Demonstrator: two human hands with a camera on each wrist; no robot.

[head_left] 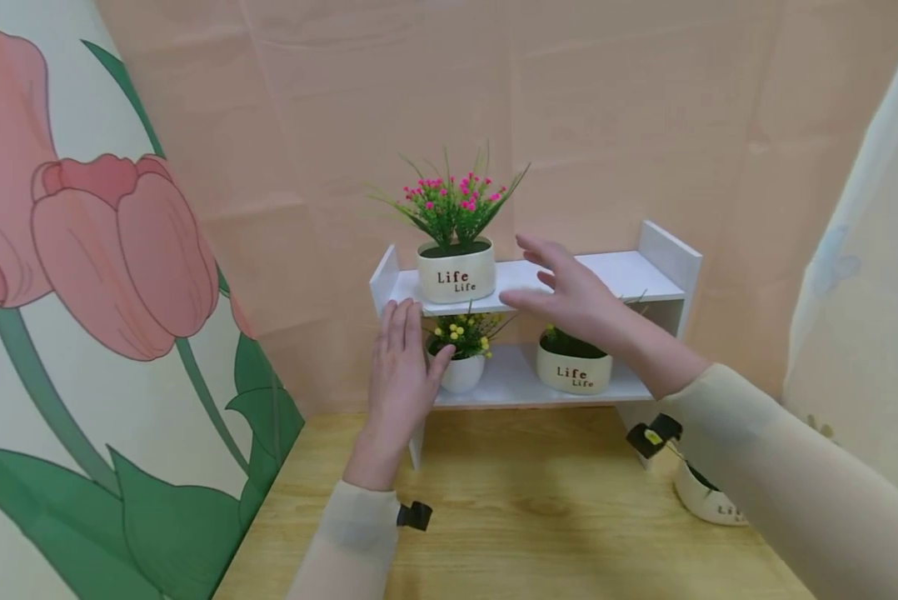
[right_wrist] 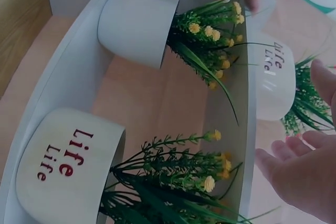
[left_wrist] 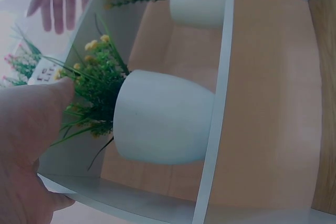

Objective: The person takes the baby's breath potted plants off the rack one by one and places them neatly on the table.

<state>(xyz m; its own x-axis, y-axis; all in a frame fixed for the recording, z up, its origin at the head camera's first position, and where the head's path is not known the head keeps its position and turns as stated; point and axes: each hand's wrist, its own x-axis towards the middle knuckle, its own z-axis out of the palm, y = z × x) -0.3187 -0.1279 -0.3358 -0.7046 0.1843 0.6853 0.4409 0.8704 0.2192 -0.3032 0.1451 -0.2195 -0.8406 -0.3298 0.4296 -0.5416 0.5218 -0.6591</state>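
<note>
A white oval pot (head_left: 456,275) of pink flowers, lettered "Life Life", stands upright on the upper board of a white two-tier shelf (head_left: 614,271), near its left end. My left hand (head_left: 404,367) is at that board's left front corner, fingers extended and thumb out to the side, just below the pot. To the pot's right my right hand (head_left: 569,292) hovers over the board with fingers apart, a gap between it and the pot. In the right wrist view the right hand (right_wrist: 304,177) holds nothing.
Below, on the lower board, stand a plain white pot (left_wrist: 163,119) with yellow flowers and a "Life" pot (right_wrist: 68,166), also with yellow flowers. Another lettered pot (head_left: 707,504) sits on the wooden table (head_left: 524,517), partly behind my right sleeve. A tulip-printed panel (head_left: 127,250) rises at left.
</note>
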